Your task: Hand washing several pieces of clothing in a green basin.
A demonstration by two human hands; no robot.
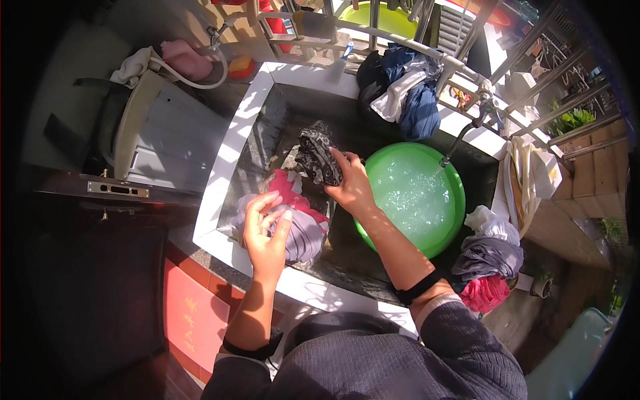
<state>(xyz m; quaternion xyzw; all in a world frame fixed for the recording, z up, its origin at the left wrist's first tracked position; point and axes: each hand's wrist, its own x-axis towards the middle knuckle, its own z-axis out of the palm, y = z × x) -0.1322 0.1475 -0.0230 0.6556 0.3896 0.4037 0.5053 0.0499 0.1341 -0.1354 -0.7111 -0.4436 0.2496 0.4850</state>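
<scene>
My right hand point(351, 182) grips a bunched black patterned cloth point(316, 152) above the middle of a tiled wash sink point(230, 150). Over the sink's left part, my left hand point(266, 225) has its fingers curled apart and nothing in them. Just beneath it lie a striped grey-mauve garment point(300, 237) and a pink-red one point(287, 190); whether the fingertips touch them I cannot tell. To the right of my right hand, a green plastic basin point(457, 205) holds cloudy, bubbly water. A stream runs into it from a tap point(482, 112).
Dark blue and white clothes point(412, 95) hang over the sink's far rim. Grey, white and pink-red clothes point(490, 260) are heaped at the right rim. A brush point(342, 60) stands on the back ledge. Metal railings point(395, 40) run behind, and a washing machine point(175, 135) is at the left.
</scene>
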